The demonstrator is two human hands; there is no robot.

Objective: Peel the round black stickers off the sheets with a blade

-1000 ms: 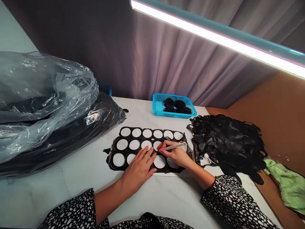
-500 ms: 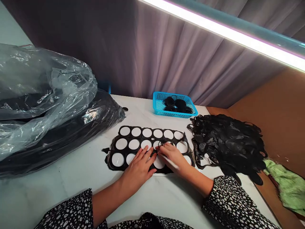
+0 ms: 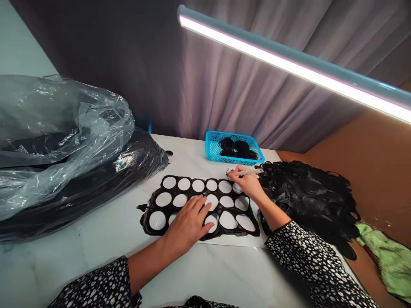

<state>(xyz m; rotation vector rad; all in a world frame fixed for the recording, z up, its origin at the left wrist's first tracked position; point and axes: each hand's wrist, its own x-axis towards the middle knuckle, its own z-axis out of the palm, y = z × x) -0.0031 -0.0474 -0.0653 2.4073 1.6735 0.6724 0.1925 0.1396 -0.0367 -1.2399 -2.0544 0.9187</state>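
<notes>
A black sheet (image 3: 199, 188) with rows of round holes lies on the white table (image 3: 105, 252). My left hand (image 3: 188, 220) rests on its middle, fingers spread and holding nothing. Behind the sheet's back right corner, my right hand (image 3: 245, 179) is closed around a thin white pen-like tool (image 3: 250, 172). A thin dark strand (image 3: 227, 172) shows by its fingertips; whether they pinch it is hard to tell. Some holes at the sheet's right are stretched out of round.
Behind the sheet stands a blue basket (image 3: 212, 157) with black rings. Black pieces (image 3: 308, 196) are heaped at the right, near a green cloth (image 3: 385, 252). A large plastic bag (image 3: 80, 158) fills the left. A lamp (image 3: 289, 64) hangs above.
My right hand has moved from the sheet's middle to behind its back right corner, with the tool. The sheet's right part has shifted shape. My left hand stays on the sheet.
</notes>
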